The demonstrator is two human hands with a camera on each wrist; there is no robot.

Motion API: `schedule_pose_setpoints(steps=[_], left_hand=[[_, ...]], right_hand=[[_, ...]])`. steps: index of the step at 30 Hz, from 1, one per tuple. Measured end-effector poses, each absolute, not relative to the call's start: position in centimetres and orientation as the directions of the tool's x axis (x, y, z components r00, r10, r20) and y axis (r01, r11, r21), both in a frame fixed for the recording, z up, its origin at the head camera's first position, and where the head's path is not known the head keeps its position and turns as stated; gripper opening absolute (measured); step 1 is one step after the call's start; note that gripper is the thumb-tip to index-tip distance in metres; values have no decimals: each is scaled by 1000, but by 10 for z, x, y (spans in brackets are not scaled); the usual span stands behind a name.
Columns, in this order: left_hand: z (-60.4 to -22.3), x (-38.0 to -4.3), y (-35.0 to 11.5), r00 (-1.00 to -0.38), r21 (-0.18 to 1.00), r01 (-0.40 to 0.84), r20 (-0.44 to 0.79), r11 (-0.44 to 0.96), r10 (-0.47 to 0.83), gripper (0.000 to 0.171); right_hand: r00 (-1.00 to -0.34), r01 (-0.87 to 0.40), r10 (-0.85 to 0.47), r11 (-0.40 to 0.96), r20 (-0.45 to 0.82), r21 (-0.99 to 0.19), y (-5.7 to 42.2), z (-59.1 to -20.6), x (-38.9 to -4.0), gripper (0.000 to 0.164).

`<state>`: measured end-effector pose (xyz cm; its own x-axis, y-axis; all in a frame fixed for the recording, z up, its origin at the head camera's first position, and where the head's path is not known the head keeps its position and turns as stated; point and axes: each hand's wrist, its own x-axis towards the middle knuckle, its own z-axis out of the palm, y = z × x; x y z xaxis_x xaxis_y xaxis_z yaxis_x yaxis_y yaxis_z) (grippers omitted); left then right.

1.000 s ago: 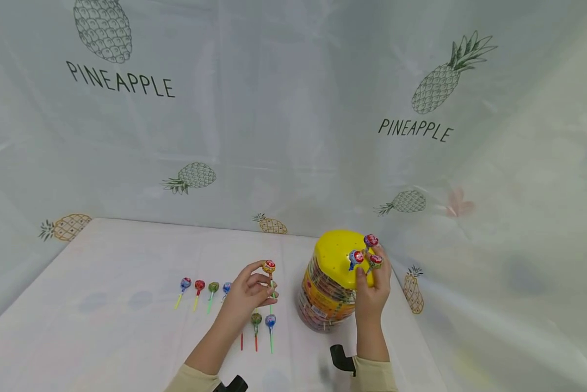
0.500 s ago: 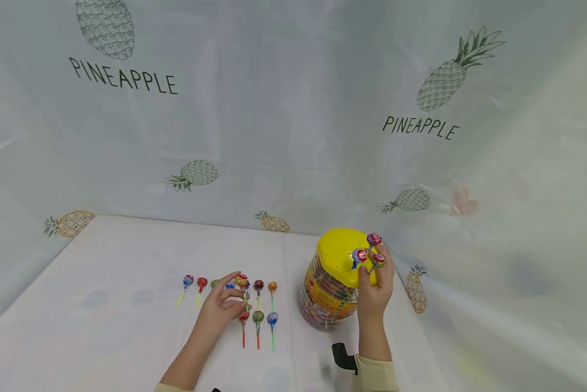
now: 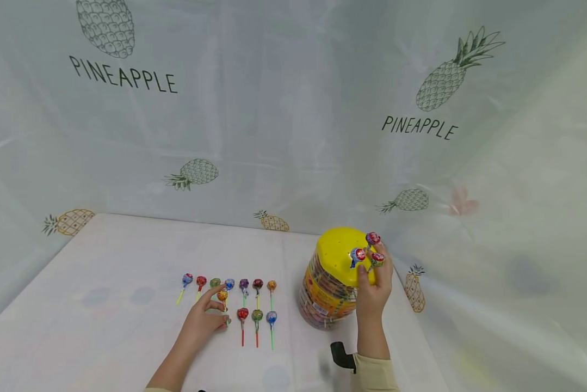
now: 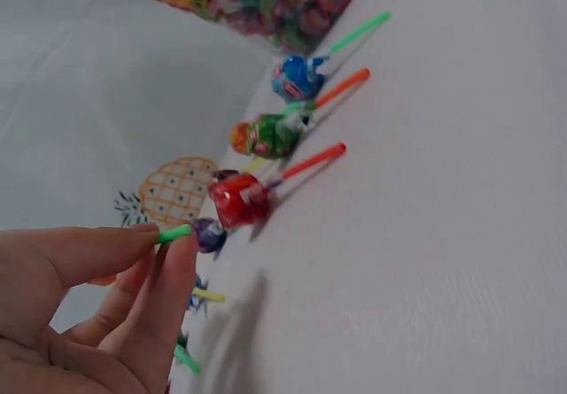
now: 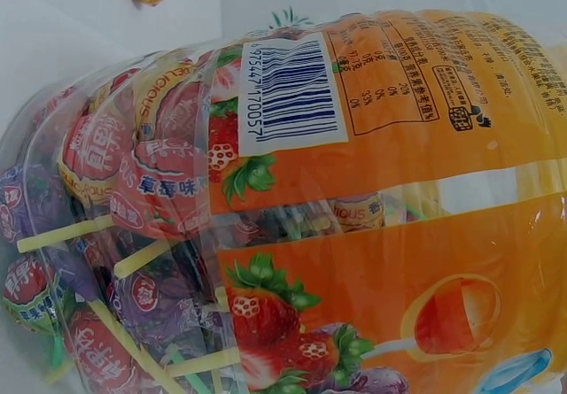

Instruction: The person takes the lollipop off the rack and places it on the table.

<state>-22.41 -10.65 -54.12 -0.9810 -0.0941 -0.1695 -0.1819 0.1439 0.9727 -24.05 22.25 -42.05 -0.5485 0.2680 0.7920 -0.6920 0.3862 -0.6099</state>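
The right hand grips three wrapped lollipops; the left hand pinches an orange-wrapped lollipop by its green stick. On the white table, the yellow-lidded candy jar stands beside the right hand; left of it lie a back row of seven lollipops and a front row of three.

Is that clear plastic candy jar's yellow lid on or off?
On: the yellow lid covers the top of the clear plastic candy jar.
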Motion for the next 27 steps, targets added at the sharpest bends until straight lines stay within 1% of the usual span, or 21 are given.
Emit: schedule_pose_setpoints(steps=[3,8,11,19,21,24,27], left_hand=[[-546,-223,-110,-979,960,-197,-184,198,-85,74],[-551,-221,-115,-987,936,-163,-151,311,-63,70],[-553,-219,-118,-988,912,-157,-142,378,-68,71],[-555,-221,-120,-990,884,-130,-139,450,-13,70],[-554,-223,-120,-990,869,-120,-142,479,9,70],[-549,-226,-119,-988,841,-95,-145,533,54,69],[-545,-227,-119,-984,820,-76,-154,567,90,67]], right_hand=[[-550,-690,268,388,791,-611,222,-420,-241,25],[-545,-688,275,393,792,-610,222,-420,-241,24],[-551,-683,273,395,789,-614,221,-420,-241,25],[-575,-657,285,398,767,-640,222,-421,-240,25],[-569,-662,286,397,771,-636,227,-430,-247,24],[-578,-660,293,381,761,-648,233,-439,-254,25],[-572,-681,285,358,769,-639,232,-437,-252,26]])
